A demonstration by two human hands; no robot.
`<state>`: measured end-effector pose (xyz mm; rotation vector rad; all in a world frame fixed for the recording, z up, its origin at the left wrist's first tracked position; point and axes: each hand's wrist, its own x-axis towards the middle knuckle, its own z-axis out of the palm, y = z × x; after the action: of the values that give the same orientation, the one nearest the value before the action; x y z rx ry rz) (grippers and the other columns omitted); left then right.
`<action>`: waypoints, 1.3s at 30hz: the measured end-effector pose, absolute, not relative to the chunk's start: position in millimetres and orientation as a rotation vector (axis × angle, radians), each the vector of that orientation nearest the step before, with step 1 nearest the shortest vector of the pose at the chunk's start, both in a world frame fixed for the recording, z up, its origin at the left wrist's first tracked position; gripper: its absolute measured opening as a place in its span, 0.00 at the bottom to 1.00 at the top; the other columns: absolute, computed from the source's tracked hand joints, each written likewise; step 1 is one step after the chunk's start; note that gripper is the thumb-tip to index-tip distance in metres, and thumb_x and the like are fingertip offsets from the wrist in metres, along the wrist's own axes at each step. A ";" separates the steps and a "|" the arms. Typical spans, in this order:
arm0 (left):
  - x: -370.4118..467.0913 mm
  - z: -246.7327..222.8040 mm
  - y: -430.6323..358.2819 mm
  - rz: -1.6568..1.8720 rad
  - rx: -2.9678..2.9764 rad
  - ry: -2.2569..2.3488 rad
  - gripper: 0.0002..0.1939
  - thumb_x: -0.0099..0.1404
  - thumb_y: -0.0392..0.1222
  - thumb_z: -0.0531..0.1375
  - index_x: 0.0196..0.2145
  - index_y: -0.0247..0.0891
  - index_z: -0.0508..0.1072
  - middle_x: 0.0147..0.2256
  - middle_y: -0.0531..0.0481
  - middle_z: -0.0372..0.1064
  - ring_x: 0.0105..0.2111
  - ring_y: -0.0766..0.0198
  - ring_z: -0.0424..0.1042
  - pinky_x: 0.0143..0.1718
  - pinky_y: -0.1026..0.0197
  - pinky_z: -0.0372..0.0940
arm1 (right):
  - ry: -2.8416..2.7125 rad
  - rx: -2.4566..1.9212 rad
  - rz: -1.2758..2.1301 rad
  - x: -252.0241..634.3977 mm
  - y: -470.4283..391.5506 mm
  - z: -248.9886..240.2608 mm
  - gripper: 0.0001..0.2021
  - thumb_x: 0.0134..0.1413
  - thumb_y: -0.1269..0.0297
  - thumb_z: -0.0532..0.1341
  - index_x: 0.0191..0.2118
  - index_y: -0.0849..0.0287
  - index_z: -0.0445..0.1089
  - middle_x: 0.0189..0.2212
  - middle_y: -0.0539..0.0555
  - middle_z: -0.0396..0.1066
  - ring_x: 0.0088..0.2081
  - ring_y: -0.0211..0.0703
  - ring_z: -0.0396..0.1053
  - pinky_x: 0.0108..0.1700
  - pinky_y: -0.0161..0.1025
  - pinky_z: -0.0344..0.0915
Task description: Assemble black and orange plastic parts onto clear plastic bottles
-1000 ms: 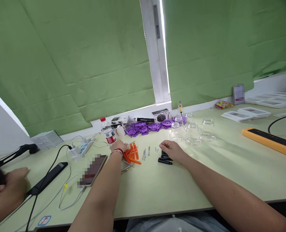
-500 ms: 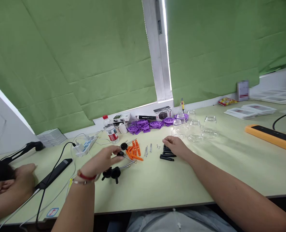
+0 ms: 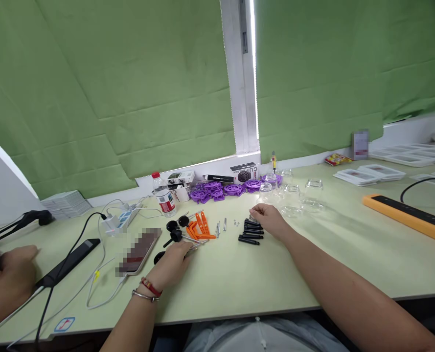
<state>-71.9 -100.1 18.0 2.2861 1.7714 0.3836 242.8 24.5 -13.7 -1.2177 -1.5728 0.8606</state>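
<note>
My left hand (image 3: 173, 264) is low over the black knobs with metal rods (image 3: 175, 235), fingers curled down around something that the hand hides. A rod end shows just past its fingertips. Beside it lie orange lever-like plastic pieces (image 3: 202, 226). My right hand (image 3: 272, 220) has its thumb and fingers pinched together at the far end of a row of black tubes (image 3: 249, 237). Small silver, coil-like pieces (image 3: 253, 218) show at its fingertips; whether they are gripped I cannot tell. Silver pins (image 3: 220, 227) and tiny metal bits (image 3: 236, 223) lie between the hands.
Purple plastic parts (image 3: 234, 189), a box (image 3: 244, 173) and a water bottle (image 3: 164, 196) stand along the back. Upturned clear jars (image 3: 291, 199) are at right, beyond them an orange-edged power strip (image 3: 404, 215). A phone (image 3: 140, 252), cables and another person's arm (image 3: 11, 288) are at left.
My left hand has moved right and toward me, turning palm down, uncovering the phone. My right hand stays by the black tubes, where silver pieces now show. The view has shifted slightly.
</note>
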 end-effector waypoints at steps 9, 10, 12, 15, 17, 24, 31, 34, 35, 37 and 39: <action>-69.8 17.4 -84.5 0.275 2.420 1.764 0.23 0.56 0.29 0.51 0.48 0.40 0.69 0.48 0.44 0.68 0.49 0.55 0.65 0.52 0.55 0.56 | -1.647 -1.243 0.844 241.5 20.4 -10.2 0.16 0.47 0.49 0.57 0.28 0.59 0.68 0.23 0.50 0.64 0.25 0.38 0.58 0.28 0.36 0.56; -69.9 19.2 -84.9 0.272 2.430 1.763 0.22 0.56 0.30 0.51 0.48 0.40 0.69 0.48 0.44 0.68 0.49 0.55 0.65 0.51 0.55 0.56 | -1.656 -1.249 0.840 241.6 19.9 -9.9 0.16 0.47 0.49 0.57 0.28 0.58 0.68 0.23 0.50 0.64 0.25 0.38 0.58 0.28 0.36 0.56; -69.8 25.6 -87.3 0.281 2.454 1.752 0.17 0.59 0.33 0.52 0.46 0.40 0.70 0.46 0.45 0.69 0.47 0.55 0.66 0.50 0.56 0.57 | -1.672 -1.254 0.827 241.7 19.5 -9.8 0.16 0.48 0.49 0.56 0.28 0.58 0.68 0.23 0.49 0.64 0.25 0.38 0.58 0.28 0.35 0.55; -70.4 39.3 -92.3 0.353 2.475 1.773 0.13 0.62 0.41 0.52 0.43 0.40 0.70 0.44 0.44 0.70 0.45 0.55 0.66 0.47 0.56 0.59 | -1.685 -1.253 0.814 241.6 20.3 -10.7 0.16 0.48 0.49 0.56 0.27 0.58 0.67 0.23 0.49 0.64 0.25 0.38 0.58 0.28 0.35 0.55; -71.5 47.9 -94.2 0.417 2.472 1.804 0.14 0.64 0.45 0.51 0.43 0.40 0.70 0.43 0.44 0.70 0.44 0.55 0.67 0.45 0.56 0.60 | -1.685 -1.250 0.810 241.6 21.4 -11.8 0.16 0.48 0.49 0.56 0.27 0.58 0.67 0.22 0.49 0.63 0.25 0.37 0.58 0.28 0.35 0.55; -67.9 59.5 -88.0 0.485 2.430 1.812 0.15 0.63 0.46 0.52 0.43 0.40 0.71 0.42 0.45 0.70 0.42 0.57 0.68 0.42 0.59 0.61 | -1.691 -1.254 0.808 242.4 21.5 -11.7 0.15 0.49 0.50 0.56 0.28 0.58 0.68 0.22 0.49 0.63 0.25 0.37 0.57 0.28 0.35 0.56; -36.7 75.5 -70.6 0.411 2.479 1.760 0.10 0.61 0.38 0.50 0.34 0.39 0.70 0.34 0.48 0.70 0.33 0.60 0.68 0.32 0.62 0.59 | -1.725 -1.267 0.791 241.3 18.5 -6.6 0.14 0.48 0.52 0.56 0.27 0.58 0.68 0.23 0.49 0.65 0.25 0.37 0.59 0.28 0.35 0.56; -12.9 69.2 -58.2 0.349 2.519 1.744 0.08 0.60 0.36 0.51 0.29 0.38 0.69 0.28 0.49 0.69 0.30 0.61 0.67 0.29 0.62 0.57 | -1.730 -1.263 0.779 242.5 19.6 -7.3 0.13 0.48 0.53 0.56 0.27 0.58 0.68 0.23 0.49 0.66 0.25 0.38 0.59 0.28 0.35 0.57; -4.8 62.8 -54.4 0.340 2.535 1.731 0.07 0.60 0.36 0.51 0.28 0.38 0.69 0.28 0.49 0.68 0.30 0.61 0.67 0.29 0.62 0.57 | -1.729 -1.261 0.776 243.3 20.5 -8.0 0.13 0.48 0.53 0.56 0.27 0.58 0.68 0.23 0.50 0.66 0.26 0.38 0.60 0.28 0.35 0.57; 10.1 45.0 -48.6 0.450 2.574 1.782 0.08 0.61 0.35 0.51 0.30 0.38 0.69 0.31 0.47 0.69 0.32 0.60 0.67 0.32 0.61 0.59 | -1.719 -1.265 0.771 245.2 23.1 -10.1 0.12 0.48 0.54 0.56 0.28 0.58 0.68 0.24 0.50 0.67 0.26 0.38 0.61 0.29 0.35 0.58; 22.2 24.8 -46.3 0.499 2.596 1.859 0.09 0.61 0.33 0.50 0.31 0.37 0.70 0.32 0.46 0.68 0.35 0.58 0.67 0.35 0.59 0.60 | -1.704 -1.283 0.770 247.3 26.4 -12.6 0.12 0.48 0.55 0.57 0.28 0.58 0.69 0.25 0.50 0.69 0.27 0.38 0.62 0.30 0.35 0.59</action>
<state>22.2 -46.3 24.8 2.5963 1.8590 0.4990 247.3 26.4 -12.6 -1.2826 -1.7040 0.7701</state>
